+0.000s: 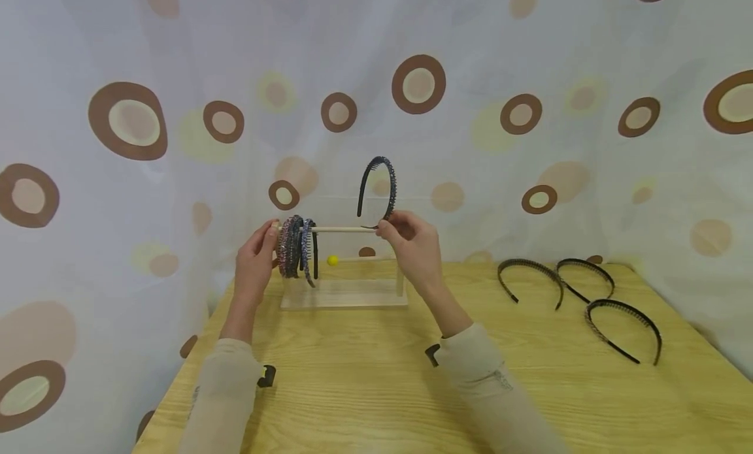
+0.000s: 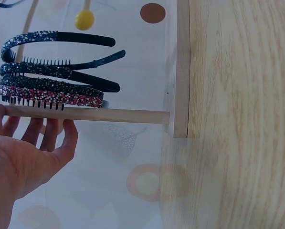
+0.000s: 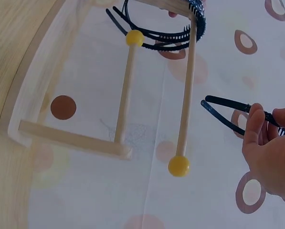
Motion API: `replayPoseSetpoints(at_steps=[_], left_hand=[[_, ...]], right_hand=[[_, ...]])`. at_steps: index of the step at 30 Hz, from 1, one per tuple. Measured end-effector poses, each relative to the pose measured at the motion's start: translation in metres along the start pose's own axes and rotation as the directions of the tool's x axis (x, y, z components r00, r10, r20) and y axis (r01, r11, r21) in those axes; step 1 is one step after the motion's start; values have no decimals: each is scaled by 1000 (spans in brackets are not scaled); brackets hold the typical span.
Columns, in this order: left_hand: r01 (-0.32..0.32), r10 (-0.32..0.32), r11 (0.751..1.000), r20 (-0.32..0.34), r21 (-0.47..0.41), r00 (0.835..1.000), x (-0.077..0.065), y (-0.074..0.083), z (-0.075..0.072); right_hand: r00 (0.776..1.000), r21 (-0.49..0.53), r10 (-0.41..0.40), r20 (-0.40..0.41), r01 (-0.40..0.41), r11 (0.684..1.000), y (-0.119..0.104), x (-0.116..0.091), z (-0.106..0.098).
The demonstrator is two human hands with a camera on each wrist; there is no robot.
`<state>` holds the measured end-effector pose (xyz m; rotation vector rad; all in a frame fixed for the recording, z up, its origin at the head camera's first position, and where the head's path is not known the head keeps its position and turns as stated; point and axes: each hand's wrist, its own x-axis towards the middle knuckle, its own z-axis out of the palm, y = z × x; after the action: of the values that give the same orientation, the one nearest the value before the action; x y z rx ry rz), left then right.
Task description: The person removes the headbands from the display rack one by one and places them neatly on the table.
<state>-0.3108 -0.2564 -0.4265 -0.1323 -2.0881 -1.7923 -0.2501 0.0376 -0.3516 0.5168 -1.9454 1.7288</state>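
Observation:
My left hand (image 1: 253,263) grips the top of the left upright (image 2: 132,116) of a wooden rack (image 1: 344,300), its fingers behind the wood. Several glittery headbands (image 1: 292,248) hang bunched at the left end of the rack's upper rod (image 1: 347,230). By one lower part, my right hand (image 1: 419,250) pinches a dark toothed headband (image 1: 393,186), which stands up near that rod's right end. In the right wrist view, the two tips of this headband (image 3: 223,102) point toward the rod and are apart from its yellow ball (image 3: 179,166).
Three dark headbands lie on the wooden table (image 1: 353,389) at the right: one on the left (image 1: 532,264), one behind (image 1: 588,263), one in front (image 1: 632,307). A lower rod (image 3: 127,95) with a yellow ball (image 3: 134,38) comes from the rack's right upright (image 3: 75,139). A patterned curtain (image 1: 365,49) hangs behind.

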Motion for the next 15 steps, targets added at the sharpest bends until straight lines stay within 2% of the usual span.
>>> replayPoseSetpoints(at_steps=[4,9,15], left_hand=[[-4,4,1000,-2,3,1000,2,-1,0],[18,-18,1000,1,-4,1000,0,4,0],[37,-37,999,15,8,999,-16,31,1]], right_hand=[[1000,-37,14,-21,-15,999,22,4,-20],[999,-99,0,-35,-3,995,41,2,-58],[997,-210,17,-70,-31,977,49,-8,-114]])
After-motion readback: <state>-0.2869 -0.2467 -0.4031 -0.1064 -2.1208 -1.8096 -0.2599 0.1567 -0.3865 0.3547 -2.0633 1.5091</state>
